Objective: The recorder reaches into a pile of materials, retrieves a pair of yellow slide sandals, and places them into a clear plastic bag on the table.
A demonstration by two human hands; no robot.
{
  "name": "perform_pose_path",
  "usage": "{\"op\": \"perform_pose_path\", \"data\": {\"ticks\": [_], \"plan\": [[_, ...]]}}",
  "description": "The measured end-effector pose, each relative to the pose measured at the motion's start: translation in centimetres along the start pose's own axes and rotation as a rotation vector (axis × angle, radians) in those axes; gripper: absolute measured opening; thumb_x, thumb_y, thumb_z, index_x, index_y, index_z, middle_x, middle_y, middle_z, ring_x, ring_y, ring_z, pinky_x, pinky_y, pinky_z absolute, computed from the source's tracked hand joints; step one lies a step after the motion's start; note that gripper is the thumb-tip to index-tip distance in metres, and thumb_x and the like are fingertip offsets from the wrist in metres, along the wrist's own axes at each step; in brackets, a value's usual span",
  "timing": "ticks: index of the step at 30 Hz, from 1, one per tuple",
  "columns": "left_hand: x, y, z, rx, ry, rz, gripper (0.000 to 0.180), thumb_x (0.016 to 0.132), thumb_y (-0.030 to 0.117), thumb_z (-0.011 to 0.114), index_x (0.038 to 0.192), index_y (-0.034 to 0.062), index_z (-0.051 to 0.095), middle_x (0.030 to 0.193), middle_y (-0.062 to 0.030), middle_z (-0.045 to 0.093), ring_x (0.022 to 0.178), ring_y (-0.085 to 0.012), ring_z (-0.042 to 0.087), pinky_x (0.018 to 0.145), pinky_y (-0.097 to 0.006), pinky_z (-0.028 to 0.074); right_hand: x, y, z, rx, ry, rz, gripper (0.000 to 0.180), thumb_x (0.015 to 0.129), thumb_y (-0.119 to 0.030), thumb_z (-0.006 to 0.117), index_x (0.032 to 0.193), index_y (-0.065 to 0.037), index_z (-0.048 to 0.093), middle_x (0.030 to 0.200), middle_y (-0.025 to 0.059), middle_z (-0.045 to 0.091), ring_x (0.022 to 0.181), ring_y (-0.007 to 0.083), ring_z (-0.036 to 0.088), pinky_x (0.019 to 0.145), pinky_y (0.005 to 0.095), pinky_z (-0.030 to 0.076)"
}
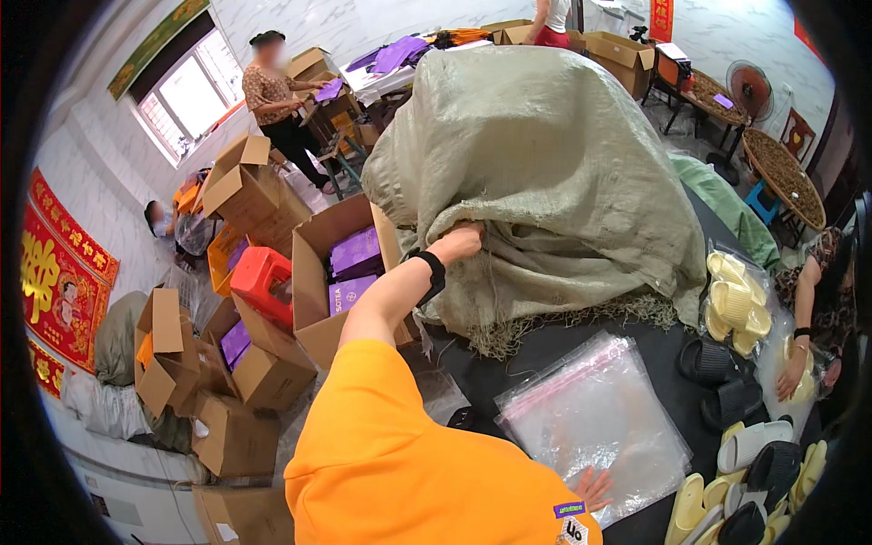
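Note:
My left hand (461, 241), a black band on its wrist, reaches forward and is closed on a fold of a big grey-green woven sack (554, 154). The sack is bulging and stands on the dark tabletop (472, 363); its lower edge is frayed. My right hand (595, 489) lies with fingers spread at the near edge of a stack of clear plastic bags (595, 409). A pink strip runs along the bags' upper edge. Most of my right arm is hidden behind my orange shirt.
Right of the bags lie black slippers (713, 381), bagged yellow slippers (734, 304) and a pile of loose slippers (758, 481). A co-worker's hand (795, 368) touches another bag there. To the left stand cardboard boxes (245, 445) and a red plastic jug (263, 286). Another person (272, 91) stands behind.

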State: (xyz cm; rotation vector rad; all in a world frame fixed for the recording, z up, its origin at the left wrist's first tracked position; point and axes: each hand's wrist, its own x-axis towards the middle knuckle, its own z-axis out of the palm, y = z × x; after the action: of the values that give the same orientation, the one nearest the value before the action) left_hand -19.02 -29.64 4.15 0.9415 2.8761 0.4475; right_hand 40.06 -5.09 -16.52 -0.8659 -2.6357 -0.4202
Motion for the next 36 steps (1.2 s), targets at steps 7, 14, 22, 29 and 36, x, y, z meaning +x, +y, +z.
{"op": "perform_pose_path", "data": {"ticks": [7,14,22,29,36], "plan": [[0.8,4.8,-1.9,0.229,0.051,-0.137,0.045,0.074,0.01,0.05,0.118,0.0006,0.046,0.098,-0.0222,0.06,0.088,-0.0359,0.059,0.075,-0.044,0.047,0.0,0.1,0.5,-0.094,-0.01,-0.032,0.056,0.087,-0.044,0.04,0.138,-0.03,0.023,0.144,0.0078,0.024,0.13,0.03,0.027,0.102,0.0583,0.013],[3.5,6.9,1.1,0.313,0.314,0.248,0.052,0.072,0.001,0.051,0.123,0.0028,0.043,0.122,-0.0231,0.045,0.113,-0.0388,0.043,0.089,-0.046,0.039,0.0,0.7,0.5,-0.166,0.081,-0.079,0.048,0.091,-0.039,0.034,0.137,-0.029,0.027,0.142,0.0082,0.029,0.129,0.0301,0.03,0.103,0.0554,0.015],[6.9,6.8,2.2,0.066,0.206,-0.012,0.045,0.074,-0.001,0.047,0.118,-0.0007,0.044,0.119,-0.0257,0.046,0.109,-0.0393,0.046,0.087,-0.045,0.041,1.7,-0.7,-1.6,-0.064,0.202,0.053,0.046,0.078,-0.048,0.061,0.115,-0.023,0.049,0.115,0.0051,0.057,0.1,0.0282,0.059,0.088,0.0572,0.037],[7.8,7.7,-1.0,-0.066,0.207,-0.215,0.044,0.077,0.002,0.046,0.121,-0.0001,0.043,0.119,-0.0256,0.046,0.111,-0.0419,0.043,0.089,-0.046,0.039,1.9,-0.1,-2.6,-0.058,0.207,0.023,0.043,0.08,-0.045,0.059,0.115,-0.023,0.049,0.115,0.0049,0.057,0.1,0.0276,0.059,0.088,0.0573,0.037],[7.2,5.7,-4.3,-0.302,0.377,-0.284,0.054,0.082,0.005,0.044,0.134,0.0029,0.028,0.13,-0.024,0.038,0.12,-0.0403,0.034,0.098,-0.045,0.031,2.0,0.7,-3.1,-0.046,0.223,-0.011,0.04,0.081,-0.043,0.058,0.115,-0.023,0.049,0.116,0.0047,0.057,0.101,0.0271,0.059,0.088,0.0574,0.037]]}}
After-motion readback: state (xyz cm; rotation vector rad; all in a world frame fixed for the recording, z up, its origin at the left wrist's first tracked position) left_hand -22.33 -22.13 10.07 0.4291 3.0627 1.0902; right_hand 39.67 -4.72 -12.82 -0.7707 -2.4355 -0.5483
